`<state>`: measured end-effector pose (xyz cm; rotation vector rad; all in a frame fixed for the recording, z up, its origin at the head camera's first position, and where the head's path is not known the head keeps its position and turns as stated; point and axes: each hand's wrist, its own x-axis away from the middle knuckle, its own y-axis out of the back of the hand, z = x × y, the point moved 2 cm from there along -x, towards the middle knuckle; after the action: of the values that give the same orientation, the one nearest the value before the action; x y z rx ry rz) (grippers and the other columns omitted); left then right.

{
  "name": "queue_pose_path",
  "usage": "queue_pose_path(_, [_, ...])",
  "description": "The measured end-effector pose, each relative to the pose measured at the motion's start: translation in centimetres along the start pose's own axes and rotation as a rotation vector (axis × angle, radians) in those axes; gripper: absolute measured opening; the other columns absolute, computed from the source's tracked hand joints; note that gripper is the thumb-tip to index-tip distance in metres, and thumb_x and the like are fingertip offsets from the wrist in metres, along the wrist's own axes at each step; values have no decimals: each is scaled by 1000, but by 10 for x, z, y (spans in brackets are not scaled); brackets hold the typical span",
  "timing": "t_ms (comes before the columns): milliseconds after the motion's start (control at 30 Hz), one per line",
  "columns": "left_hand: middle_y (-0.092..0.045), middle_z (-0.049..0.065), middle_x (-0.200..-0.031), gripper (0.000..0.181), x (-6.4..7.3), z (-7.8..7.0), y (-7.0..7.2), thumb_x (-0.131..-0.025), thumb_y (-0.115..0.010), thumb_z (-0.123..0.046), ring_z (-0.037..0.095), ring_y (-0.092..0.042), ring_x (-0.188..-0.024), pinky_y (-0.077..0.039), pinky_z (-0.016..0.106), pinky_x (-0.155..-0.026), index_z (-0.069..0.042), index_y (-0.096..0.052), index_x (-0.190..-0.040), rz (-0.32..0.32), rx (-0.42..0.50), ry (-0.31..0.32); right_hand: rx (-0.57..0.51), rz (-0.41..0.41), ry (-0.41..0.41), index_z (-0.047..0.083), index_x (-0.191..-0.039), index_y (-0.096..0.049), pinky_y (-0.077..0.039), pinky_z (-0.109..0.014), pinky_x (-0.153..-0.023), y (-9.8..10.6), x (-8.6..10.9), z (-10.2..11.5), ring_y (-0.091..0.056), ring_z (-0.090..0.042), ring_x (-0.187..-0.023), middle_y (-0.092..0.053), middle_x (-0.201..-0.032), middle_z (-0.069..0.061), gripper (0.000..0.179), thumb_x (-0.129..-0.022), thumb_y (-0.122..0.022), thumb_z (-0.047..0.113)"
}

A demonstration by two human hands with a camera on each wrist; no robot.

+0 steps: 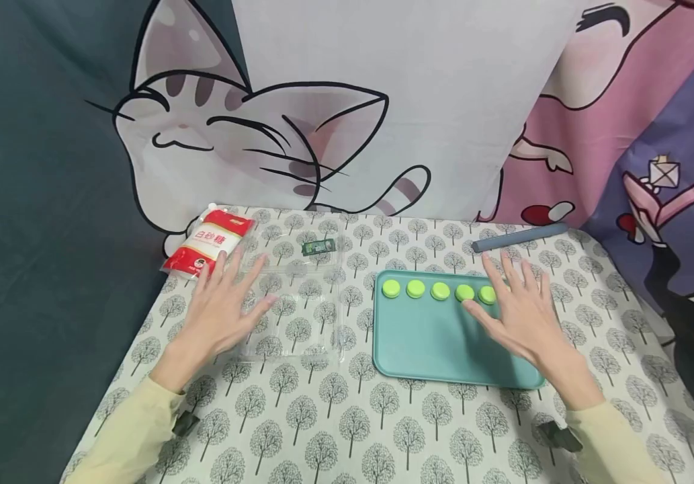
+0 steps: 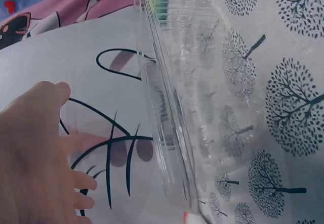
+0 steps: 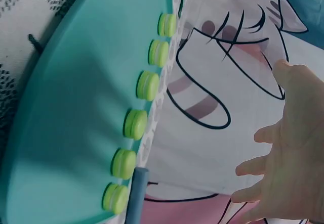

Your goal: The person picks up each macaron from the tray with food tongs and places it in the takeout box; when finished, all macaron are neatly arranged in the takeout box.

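My left hand (image 1: 220, 312), fingers spread, hovers over the left side of a clear plastic box (image 1: 298, 329) with its lid folded back. My right hand (image 1: 522, 319) is spread above the right part of a teal tray (image 1: 431, 343), holding nothing. Along the tray's far edge stand several green macarons (image 1: 440, 291) in a row; the right hand hides the end of that row in the head view, while the right wrist view shows the macarons (image 3: 148, 85) on edge-lit teal. In the left wrist view, the plastic box (image 2: 167, 118) is beside the left hand (image 2: 35, 158), apart from it.
A red and white bag of sugar (image 1: 210, 238) lies at the back left, partly behind the left fingers. A green label (image 1: 318, 247) shows on the box's far part. A grey-blue rod (image 1: 518, 238) lies behind the tray. A cartoon-printed curtain (image 1: 443, 87) hangs behind the table.
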<state>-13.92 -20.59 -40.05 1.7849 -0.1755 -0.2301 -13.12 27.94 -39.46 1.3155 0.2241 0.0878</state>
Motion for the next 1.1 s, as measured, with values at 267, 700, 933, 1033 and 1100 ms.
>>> queue_pose_path(267, [-6, 22, -169, 73, 10, 14, 2, -103, -36, -62, 48, -4, -154, -3, 65, -122, -26, -16, -164, 6, 59, 61, -69, -24, -27, 18, -164, -6, -1, -75, -115, 1, 14, -18, -11, -60, -147, -7, -165, -30, 87, -100, -51, 56])
queue_pose_path(700, [-13, 25, -167, 70, 35, 43, -4, -106, -36, -55, 50, -15, -152, -16, 73, -115, -25, -12, -164, -17, 202, 171, -146, -38, -171, 21, -164, 0, -16, -82, -103, 1, 49, -58, -22, -65, -140, -13, -162, -35, 85, -103, -52, 49])
queue_pose_path(933, [-24, 26, -164, 69, 47, 56, -12, -107, -33, -55, 54, -26, -146, -24, 77, -107, -26, -9, -165, -44, 264, 230, -162, -20, -252, 20, -164, 2, -20, -84, -95, -4, 73, -75, -22, -67, -137, -12, -161, -37, 84, -104, -50, 49])
queue_pose_path(1033, [-27, 26, -163, 69, 52, 60, -17, -106, -34, -56, 55, -27, -145, -24, 78, -106, -26, -10, -165, -42, 311, 262, -159, 4, -288, 19, -164, 4, -21, -84, -92, -9, 82, -83, -23, -69, -135, -12, -159, -40, 85, -104, -48, 49])
queue_pose_path(1100, [-33, 28, -159, 70, 54, 62, -21, -106, -36, -54, 55, -31, -142, -27, 77, -104, -22, -14, -164, -52, 345, 283, -153, 18, -307, 16, -164, 5, -23, -83, -92, -12, 88, -88, -24, -69, -133, -14, -157, -42, 86, -104, -47, 49])
